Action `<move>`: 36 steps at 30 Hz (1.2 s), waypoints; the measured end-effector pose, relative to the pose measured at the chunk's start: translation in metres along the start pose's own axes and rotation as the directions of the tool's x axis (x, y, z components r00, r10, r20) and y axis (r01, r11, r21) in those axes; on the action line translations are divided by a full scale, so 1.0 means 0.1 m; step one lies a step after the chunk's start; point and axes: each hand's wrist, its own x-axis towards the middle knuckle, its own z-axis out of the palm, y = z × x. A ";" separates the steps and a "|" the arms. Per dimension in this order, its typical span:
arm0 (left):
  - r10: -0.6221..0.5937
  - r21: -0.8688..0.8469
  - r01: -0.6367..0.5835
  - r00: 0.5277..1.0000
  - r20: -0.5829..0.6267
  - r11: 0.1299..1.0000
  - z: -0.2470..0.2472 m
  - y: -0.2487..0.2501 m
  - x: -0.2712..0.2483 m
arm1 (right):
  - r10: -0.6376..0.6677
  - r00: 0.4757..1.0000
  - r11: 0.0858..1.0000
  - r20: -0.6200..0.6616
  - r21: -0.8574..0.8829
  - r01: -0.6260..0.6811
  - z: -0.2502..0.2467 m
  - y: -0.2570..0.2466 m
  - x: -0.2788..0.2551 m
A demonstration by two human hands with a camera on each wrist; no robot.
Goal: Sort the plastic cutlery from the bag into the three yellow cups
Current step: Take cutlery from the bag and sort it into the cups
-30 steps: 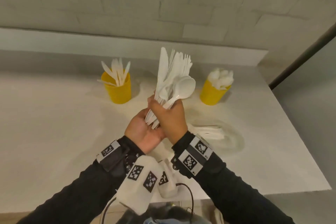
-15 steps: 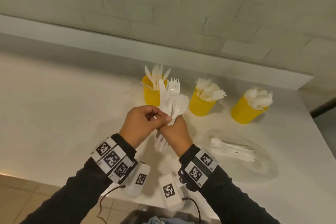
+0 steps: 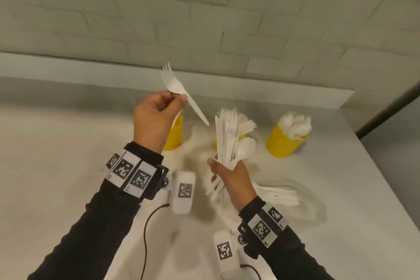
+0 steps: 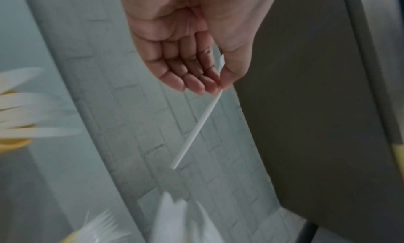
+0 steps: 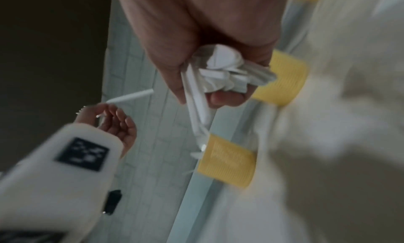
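Note:
My left hand (image 3: 176, 99) is raised over the left yellow cup (image 3: 173, 136) and pinches a single white plastic fork (image 3: 173, 84) between thumb and fingers, tines up. In the left wrist view the fork's handle (image 4: 196, 129) slants down from that pinch. To the right, my right hand (image 3: 227, 171) grips a bundle of mixed white cutlery (image 3: 229, 136) upright; the bundle's handle ends (image 5: 220, 75) stick out of the fist. The bundle hides most of the middle yellow cup (image 3: 242, 136), which holds forks. Spoons fill the right yellow cup (image 3: 284, 144).
A clear plastic bag (image 3: 316, 202) with more white cutlery lies on the white table (image 3: 56, 166) right of my right hand. A ledge and a brick wall (image 3: 204, 18) rise behind the cups. The table's right edge falls off near the spoon cup.
My hands were together at the bundle; my left hand has since drawn one fork out and lifted it up and to the left. The right hand keeps the bundle.

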 end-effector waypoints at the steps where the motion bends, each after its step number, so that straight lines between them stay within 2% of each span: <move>1: 0.033 0.007 -0.033 0.999 0.009 0.999 0.13 -0.01 0.11 | -0.006 0.999 1.000 -0.035 0.026 0.007 -0.13 -0.03 0.02; 4: 0.036 0.109 -0.041 0.998 0.050 0.993 0.55 -0.30 0.31 | -0.011 0.993 0.998 -0.116 0.063 0.018 -0.45 -0.07 0.10; 7: -0.066 0.298 0.019 0.987 0.146 0.954 0.90 -0.77 0.34 | -0.012 0.986 0.996 -0.167 0.080 0.026 -0.68 -0.09 0.13; 10: -0.212 0.489 0.067 0.946 0.246 0.870 1.04 -1.07 0.27 | -0.013 0.988 0.997 -0.157 0.079 0.025 -0.81 -0.12 0.15; 11: -0.240 0.539 0.074 0.939 0.245 0.839 1.04 -1.11 0.24 | -0.015 0.989 0.996 -0.147 0.080 0.027 -0.83 -0.13 0.15; 13: -0.204 0.603 0.046 0.959 0.197 0.797 1.02 -1.11 0.18 | -0.019 0.992 0.996 -0.123 0.088 0.030 -0.86 -0.14 0.17; 14: -0.163 0.596 0.030 0.972 0.170 0.803 1.00 -1.09 0.14 | -0.022 0.994 0.996 -0.107 0.089 0.032 -0.85 -0.15 0.18; 16: -0.118 0.491 0.024 0.980 0.161 0.871 0.97 -0.98 0.01 | -0.034 0.997 0.996 -0.065 0.083 0.039 -0.80 -0.17 0.19; 19: -0.159 0.414 0.044 0.956 0.246 0.909 0.94 -0.84 -0.22 | -0.044 0.999 0.994 0.021 0.097 0.042 -0.67 -0.20 0.20; 24: -0.351 0.191 0.308 0.895 0.273 0.932 0.72 -0.67 -0.39 | -0.024 0.992 0.978 0.123 0.208 -0.003 -0.39 -0.24 0.20; 28: -0.296 0.221 0.239 0.913 0.279 0.945 0.41 -0.57 -0.40 | -0.018 0.979 0.977 0.201 0.209 -0.025 -0.15 -0.24 0.20; 33: -0.358 0.211 0.307 0.891 0.280 0.928 0.07 -0.56 -0.31 | -0.002 0.961 0.993 0.275 0.116 -0.031 0.17 -0.20 0.17; 36: -0.369 0.168 0.334 0.890 0.268 0.927 -0.10 -0.58 -0.28 | -0.023 0.961 0.996 0.276 0.085 0.000 0.32 -0.18 0.18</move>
